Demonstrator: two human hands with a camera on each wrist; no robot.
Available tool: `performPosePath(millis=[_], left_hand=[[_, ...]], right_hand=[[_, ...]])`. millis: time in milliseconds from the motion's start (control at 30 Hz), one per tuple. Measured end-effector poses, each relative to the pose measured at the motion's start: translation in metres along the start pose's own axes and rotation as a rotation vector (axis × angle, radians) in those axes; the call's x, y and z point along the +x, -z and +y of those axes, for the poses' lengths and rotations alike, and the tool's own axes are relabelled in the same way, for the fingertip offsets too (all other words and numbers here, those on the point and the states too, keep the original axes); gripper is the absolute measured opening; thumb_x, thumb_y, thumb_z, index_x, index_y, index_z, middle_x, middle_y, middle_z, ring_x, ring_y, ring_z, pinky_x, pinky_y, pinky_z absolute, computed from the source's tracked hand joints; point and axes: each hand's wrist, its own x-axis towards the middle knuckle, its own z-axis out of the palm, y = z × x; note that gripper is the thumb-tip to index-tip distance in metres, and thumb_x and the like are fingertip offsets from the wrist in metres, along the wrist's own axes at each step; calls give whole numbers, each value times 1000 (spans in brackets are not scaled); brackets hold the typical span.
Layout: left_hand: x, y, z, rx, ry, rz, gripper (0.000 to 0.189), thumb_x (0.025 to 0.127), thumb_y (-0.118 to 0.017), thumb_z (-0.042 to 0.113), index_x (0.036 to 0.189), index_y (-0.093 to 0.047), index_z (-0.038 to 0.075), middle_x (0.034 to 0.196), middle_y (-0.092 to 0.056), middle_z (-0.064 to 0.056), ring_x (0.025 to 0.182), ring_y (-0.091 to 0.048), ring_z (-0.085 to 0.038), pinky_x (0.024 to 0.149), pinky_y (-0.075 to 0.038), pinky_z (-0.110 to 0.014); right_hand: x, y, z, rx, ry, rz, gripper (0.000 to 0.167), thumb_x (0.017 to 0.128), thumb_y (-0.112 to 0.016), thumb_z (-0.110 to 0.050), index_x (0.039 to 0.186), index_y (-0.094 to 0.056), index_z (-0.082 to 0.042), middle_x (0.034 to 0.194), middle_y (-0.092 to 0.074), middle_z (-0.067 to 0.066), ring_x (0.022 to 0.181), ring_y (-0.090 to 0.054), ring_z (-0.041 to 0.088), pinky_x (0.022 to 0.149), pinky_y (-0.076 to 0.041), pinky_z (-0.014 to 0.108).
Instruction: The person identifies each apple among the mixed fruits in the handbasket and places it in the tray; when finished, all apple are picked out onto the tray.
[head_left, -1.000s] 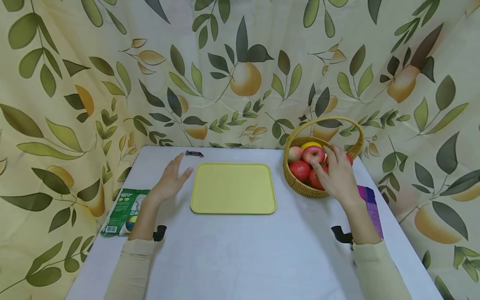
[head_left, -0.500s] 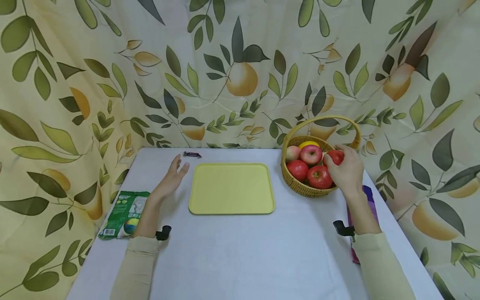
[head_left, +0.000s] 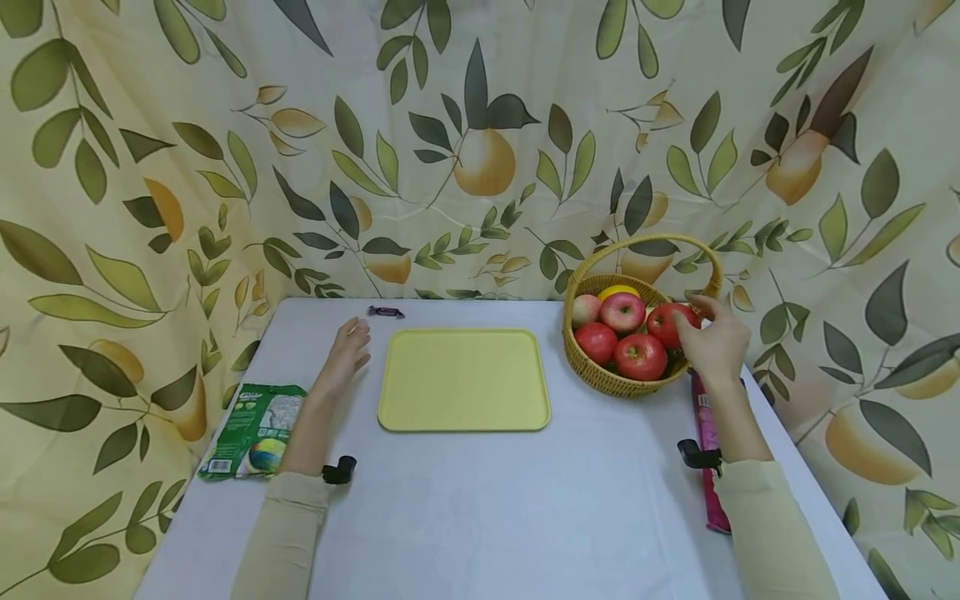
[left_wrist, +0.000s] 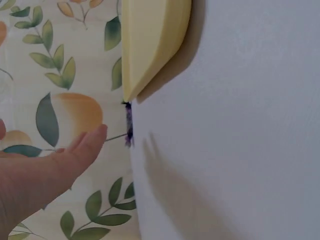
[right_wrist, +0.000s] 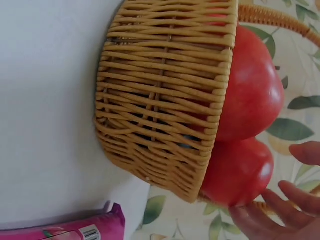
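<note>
At the right side of the wicker basket, my right hand reaches to a red apple. In the right wrist view its fingers touch or overlap the lower red apple, and the thumb stands apart from it. Other apples and a yellow fruit also lie in the basket. My left hand is held above the table, left of the yellow tray, with nothing in it. Close beyond its fingertips lies a small dark wrapped candy.
A green packet lies at the left table edge, partly behind my left forearm. Partly under my right forearm is a pink-purple packet. The basket handle arches over the fruit. A patterned curtain hangs behind the white table.
My right hand came down to the apple at the basket's right, then shifted slightly right, leaving more of that apple visible. My left hand's thumb and fingers have drawn closer together.
</note>
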Motion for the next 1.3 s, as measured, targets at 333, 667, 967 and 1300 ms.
performPosePath(millis=[333,667,967,1300], left_hand=[[1,-2,-17,-364,106,49,71,114,-40,32,167,0,9,172,-15,-21,158,-21,-31,129,-21,-46],[10,-12,-31,-441,61,142,82,102,-48,-13,169,-14,20,169,-26,-18,155,-29,-32,125,-30,-47],[10,-13,-45,-601,148,122,80,103,-47,-12,169,-12,18,169,-24,-20,153,-33,-32,124,-34,-39],[13,-16,-52,-489,117,91,92,95,-44,-27,168,-3,11,168,-24,-24,155,-31,-33,114,-46,-30]], right_hand=[[-2,-4,10,-43,-83,24,55,92,-76,-36,133,-68,-1,128,-70,23,110,-65,43,88,-46,47],[-3,-5,12,-25,-138,-10,70,87,-82,-41,141,-62,-2,138,-65,22,126,-54,45,101,-40,58],[-1,-11,8,-23,-144,-26,68,87,-80,-42,140,-64,-3,134,-67,22,119,-55,40,91,-40,50],[-6,-3,12,16,-164,-2,70,87,-79,-44,143,-63,-5,136,-67,21,127,-53,40,99,-40,55]])
